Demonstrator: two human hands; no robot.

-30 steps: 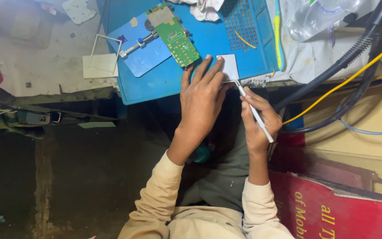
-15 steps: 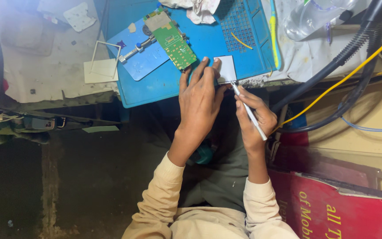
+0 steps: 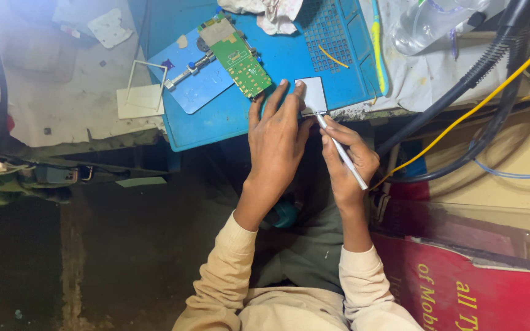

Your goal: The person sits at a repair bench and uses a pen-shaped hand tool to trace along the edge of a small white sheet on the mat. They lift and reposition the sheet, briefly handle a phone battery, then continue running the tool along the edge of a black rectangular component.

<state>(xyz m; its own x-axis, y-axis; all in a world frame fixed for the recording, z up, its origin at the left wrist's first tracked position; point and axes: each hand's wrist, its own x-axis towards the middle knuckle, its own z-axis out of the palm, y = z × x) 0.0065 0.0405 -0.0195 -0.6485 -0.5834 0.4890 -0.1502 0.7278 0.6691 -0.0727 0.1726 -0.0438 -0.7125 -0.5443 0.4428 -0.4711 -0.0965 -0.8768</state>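
My left hand [image 3: 275, 131] lies flat at the near edge of a blue work mat [image 3: 289, 58], its fingertips pressing on a small grey rectangular plate [image 3: 313, 95]. My right hand [image 3: 346, 156] grips a thin white tool [image 3: 341, 151] like a pen, its tip touching the plate's near edge. A green circuit board [image 3: 238, 57] sits clamped in a metal holder [image 3: 192, 68] just left of my left fingers.
A crumpled cloth [image 3: 265, 12] and a yellow wire piece [image 3: 330, 56] lie on the mat. A clear plastic bottle [image 3: 427, 24], black hoses [image 3: 480, 70] and a yellow cable [image 3: 461, 125] are at the right. A white frame [image 3: 143, 86] lies at the left.
Both hands have stayed on the plate; the view has shifted slightly and my right hand's tool tip has closed in on the plate's edge.
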